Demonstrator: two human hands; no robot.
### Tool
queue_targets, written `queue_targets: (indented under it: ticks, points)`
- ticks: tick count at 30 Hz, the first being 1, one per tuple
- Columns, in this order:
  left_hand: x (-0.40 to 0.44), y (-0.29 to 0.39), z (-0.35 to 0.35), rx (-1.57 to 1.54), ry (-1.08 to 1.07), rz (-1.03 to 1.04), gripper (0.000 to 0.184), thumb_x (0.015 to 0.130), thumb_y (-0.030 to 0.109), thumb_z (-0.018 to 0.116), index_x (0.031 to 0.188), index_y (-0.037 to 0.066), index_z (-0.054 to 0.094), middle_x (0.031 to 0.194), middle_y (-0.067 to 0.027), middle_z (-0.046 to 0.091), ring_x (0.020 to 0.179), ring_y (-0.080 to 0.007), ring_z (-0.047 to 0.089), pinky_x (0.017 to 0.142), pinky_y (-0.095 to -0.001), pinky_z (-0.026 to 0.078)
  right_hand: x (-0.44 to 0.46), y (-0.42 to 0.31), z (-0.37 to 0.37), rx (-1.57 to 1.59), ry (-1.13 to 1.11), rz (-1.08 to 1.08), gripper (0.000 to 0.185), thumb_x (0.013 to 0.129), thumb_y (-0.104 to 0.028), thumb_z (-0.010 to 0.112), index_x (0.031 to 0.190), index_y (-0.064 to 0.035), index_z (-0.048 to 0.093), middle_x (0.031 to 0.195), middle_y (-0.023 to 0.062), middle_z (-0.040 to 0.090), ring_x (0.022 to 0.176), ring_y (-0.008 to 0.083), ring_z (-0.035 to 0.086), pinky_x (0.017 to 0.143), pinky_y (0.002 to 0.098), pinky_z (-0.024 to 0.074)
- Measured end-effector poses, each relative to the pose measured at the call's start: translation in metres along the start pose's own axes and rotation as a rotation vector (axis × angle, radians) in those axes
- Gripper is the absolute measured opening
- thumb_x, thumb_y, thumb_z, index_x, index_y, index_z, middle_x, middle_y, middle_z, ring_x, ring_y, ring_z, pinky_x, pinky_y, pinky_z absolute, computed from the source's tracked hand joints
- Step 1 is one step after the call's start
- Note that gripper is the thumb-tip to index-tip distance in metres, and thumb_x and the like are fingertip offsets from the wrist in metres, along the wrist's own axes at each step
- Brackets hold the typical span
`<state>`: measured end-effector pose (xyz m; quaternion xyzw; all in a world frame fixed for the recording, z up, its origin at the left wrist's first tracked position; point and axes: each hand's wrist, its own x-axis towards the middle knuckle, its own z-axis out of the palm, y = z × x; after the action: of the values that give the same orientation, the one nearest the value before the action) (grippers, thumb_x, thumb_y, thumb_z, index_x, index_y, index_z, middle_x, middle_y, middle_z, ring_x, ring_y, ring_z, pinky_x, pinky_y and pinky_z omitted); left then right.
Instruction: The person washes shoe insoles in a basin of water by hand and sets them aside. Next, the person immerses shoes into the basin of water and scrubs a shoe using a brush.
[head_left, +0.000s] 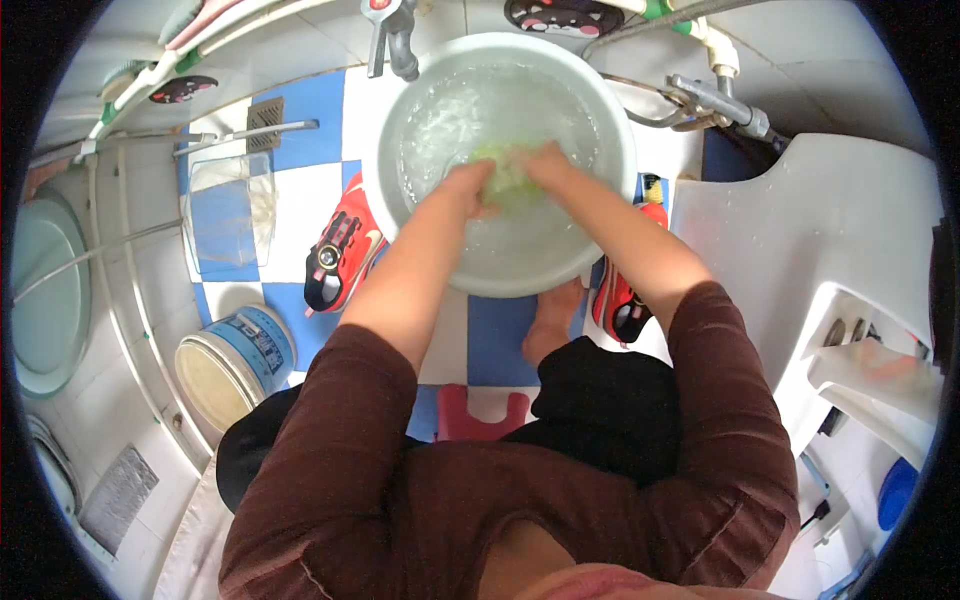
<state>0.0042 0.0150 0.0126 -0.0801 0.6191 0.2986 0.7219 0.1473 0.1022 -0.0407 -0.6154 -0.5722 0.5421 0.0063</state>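
A large pale basin [622, 130] of cloudy water stands on the floor in front of me. Both my hands are in it, close together near its middle. Between them lies a light green, soft-looking thing [508, 182], partly under water; its kind does not show clearly. My left hand [474, 188] curls round its left side. On its upper right side my right hand [543, 166] grips it, with some fingers hidden by the water. Bubbles and ripples cover the water to the left.
A metal tap [400, 45] hangs over the basin's rim. Red shoes [345, 245] stand beside the basin on blue and white tiles. A blue-labelled bucket [262, 345] and a clear bin [230, 225] are to the left. A pink stool [468, 412] is below, a white unit [790, 230] to the right.
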Motion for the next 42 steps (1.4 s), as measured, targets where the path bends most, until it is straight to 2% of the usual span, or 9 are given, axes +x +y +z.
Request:
queue_targets:
  ticks: [5,16,20,25,28,31,34,37,42]
  points:
    - [-0.049,0.016,0.001,-0.329,-0.220,0.039,0.063,0.088,0.062,0.036,0.127,0.014,0.048,0.126,-0.0114,0.050,0.116,-0.0283,0.048,0.096,-0.0478,0.040,-0.099,-0.064,-0.027,0.082,0.081,-0.502,0.063,0.078,-0.031,0.068,0.123,0.0029,0.038,0.110,0.0246,0.057,0.103,0.0330,0.058,0.085,0.0388,0.0467]
    - [-0.054,-0.004,0.028,-0.595,0.027,0.462,0.060,0.087,0.056,0.047,0.107,0.001,0.056,0.103,-0.0135,0.059,0.091,-0.0266,0.059,0.077,-0.0406,0.049,-0.139,-0.077,-0.003,0.400,0.021,-0.407,0.041,0.090,-0.035,0.052,0.105,0.0024,0.050,0.093,0.0173,0.062,0.085,0.0244,0.061,0.075,0.0346,0.0474]
    - [-0.062,-0.001,0.037,-0.266,0.261,0.501,0.061,0.088,0.054,0.047,0.101,-0.006,0.056,0.096,-0.0177,0.061,0.086,-0.0272,0.060,0.077,-0.0396,0.048,-0.117,-0.060,-0.002,0.852,-0.209,0.003,0.045,0.091,-0.042,0.046,0.103,0.0013,0.054,0.091,0.0160,0.062,0.083,0.0238,0.060,0.073,0.0354,0.0471]
    - [0.015,-0.033,0.007,0.567,0.571,0.736,0.066,0.090,0.055,0.041,0.097,-0.009,0.058,0.090,-0.0238,0.062,0.085,-0.0318,0.061,0.079,-0.0400,0.047,-0.061,0.001,-0.005,0.073,-0.033,0.058,0.051,0.088,-0.043,0.050,0.110,0.0024,0.052,0.099,0.0198,0.063,0.091,0.0333,0.060,0.078,0.0399,0.0475]
    - [0.022,-0.035,-0.009,1.071,0.471,0.447,0.072,0.091,0.057,0.035,0.099,-0.011,0.057,0.091,-0.0252,0.062,0.083,-0.0277,0.063,0.076,-0.0371,0.048,-0.033,0.025,0.009,-0.493,0.197,-0.210,0.052,0.084,-0.043,0.055,0.112,0.0010,0.050,0.104,0.0219,0.061,0.097,0.0373,0.059,0.082,0.0411,0.0468]
    - [0.021,-0.020,-0.012,1.003,0.078,0.065,0.067,0.091,0.057,0.033,0.106,-0.005,0.056,0.098,-0.0210,0.062,0.087,-0.0300,0.062,0.076,-0.0407,0.049,-0.041,-0.018,-0.010,-0.517,0.198,-0.248,0.051,0.080,-0.042,0.062,0.111,-0.0023,0.050,0.105,0.0206,0.061,0.099,0.0367,0.058,0.084,0.0418,0.0452]
    - [-0.006,0.002,-0.005,-0.043,-0.204,-0.084,0.058,0.091,0.054,0.035,0.113,0.004,0.054,0.104,-0.0146,0.060,0.089,-0.0290,0.060,0.073,-0.0411,0.048,-0.066,-0.059,-0.026,-0.350,0.119,-0.451,0.048,0.077,-0.040,0.066,0.107,-0.0045,0.053,0.101,0.0176,0.062,0.097,0.0350,0.058,0.084,0.0430,0.0442]
    - [-0.021,0.021,-0.022,-0.403,-0.741,-0.050,0.046,0.091,0.047,0.039,0.113,0.009,0.054,0.107,-0.0111,0.057,0.094,-0.0263,0.057,0.078,-0.0395,0.048,-0.107,-0.091,-0.042,-0.471,0.101,-0.813,0.042,0.077,-0.038,0.066,0.099,-0.0045,0.055,0.095,0.0156,0.063,0.093,0.0350,0.058,0.080,0.0439,0.0441]
    - [-0.055,0.027,-0.005,-0.493,-0.335,0.121,0.031,0.086,0.021,0.043,0.114,0.008,0.051,0.109,-0.0125,0.055,0.101,-0.0269,0.055,0.087,-0.0423,0.046,-0.132,-0.092,-0.042,-0.185,0.300,-0.868,0.035,0.082,-0.036,0.063,0.092,-0.0031,0.058,0.086,0.0119,0.062,0.082,0.0254,0.059,0.072,0.0352,0.0456]
